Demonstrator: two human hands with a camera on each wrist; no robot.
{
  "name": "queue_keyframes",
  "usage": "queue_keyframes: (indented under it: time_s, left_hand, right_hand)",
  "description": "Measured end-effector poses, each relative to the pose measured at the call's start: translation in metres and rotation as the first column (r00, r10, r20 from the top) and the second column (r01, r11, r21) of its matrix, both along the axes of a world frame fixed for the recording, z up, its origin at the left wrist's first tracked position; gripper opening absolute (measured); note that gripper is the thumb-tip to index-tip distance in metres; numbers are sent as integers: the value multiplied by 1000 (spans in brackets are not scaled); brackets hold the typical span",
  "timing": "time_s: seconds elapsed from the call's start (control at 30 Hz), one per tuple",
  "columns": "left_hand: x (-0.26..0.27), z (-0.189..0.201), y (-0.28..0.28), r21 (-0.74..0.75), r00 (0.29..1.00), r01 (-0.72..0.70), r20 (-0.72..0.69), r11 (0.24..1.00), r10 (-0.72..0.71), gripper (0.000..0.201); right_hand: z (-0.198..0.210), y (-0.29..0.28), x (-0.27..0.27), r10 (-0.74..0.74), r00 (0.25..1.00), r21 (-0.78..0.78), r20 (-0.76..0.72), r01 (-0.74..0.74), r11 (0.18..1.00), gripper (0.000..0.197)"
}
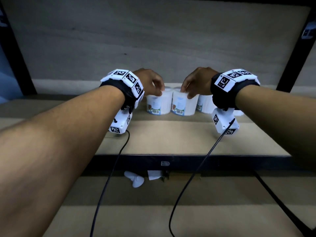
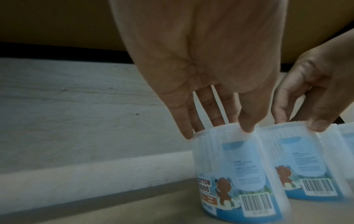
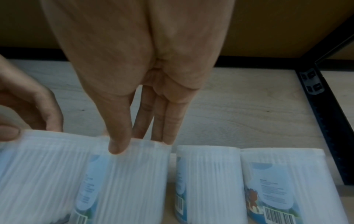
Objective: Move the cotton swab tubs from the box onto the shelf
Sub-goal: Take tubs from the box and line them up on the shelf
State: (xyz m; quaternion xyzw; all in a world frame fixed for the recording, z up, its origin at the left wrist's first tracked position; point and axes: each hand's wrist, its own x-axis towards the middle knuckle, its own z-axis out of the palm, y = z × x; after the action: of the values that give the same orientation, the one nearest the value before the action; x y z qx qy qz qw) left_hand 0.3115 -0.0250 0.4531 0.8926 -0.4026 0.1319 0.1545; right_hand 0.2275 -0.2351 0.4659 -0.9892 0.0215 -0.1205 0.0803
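Your left hand [image 1: 150,82] pinches the rim of the left tub [image 1: 159,104] on the shelf [image 1: 171,134]; your right hand [image 1: 196,82] pinches the next tub [image 1: 183,106]. Only the right wrist view shows two more tubs [image 3: 206,181] beside them, hidden overhead by your wrist.

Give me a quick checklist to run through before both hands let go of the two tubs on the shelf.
1. Left hand grips the top rim of the left tub: ok.
2. Right hand grips the top rim of the next tub: ok.
3. Both held tubs upright, bases down on the shelf: ok.
4. Held tubs line up with the two tubs already standing to the right: ok.
5. Small space between the held pair and that row: ok in the right wrist view.
6. Box with remaining tubs: cannot tell, not in view.
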Motion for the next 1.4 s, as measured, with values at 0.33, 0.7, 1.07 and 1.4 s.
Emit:
queue_keyframes:
  time_s: [0.33,0.7,1.07,1.4]
  left_hand:
    - [8,-2,-11,-18,1000,8,26,1000,-7,22]
    - [8,-9,-15,-8,999,-11,41,1000,11,25]
    - [-28,-1,0,179,998,-59,-7,982,61,62]
    - [-95,16,36,128,1000,-24,-12,991,26,58]
  right_hand:
    - [-1,-6,8,-10,1000,3,13,10,1000,26]
    - [-4,-7,8,-9,999,-9,31,9,1000,25]
    - [-1,-17,-35,-75,996,123,48,69,990,59]
    - [5,-3,-103,-80,997,145,-5,80,986,55]
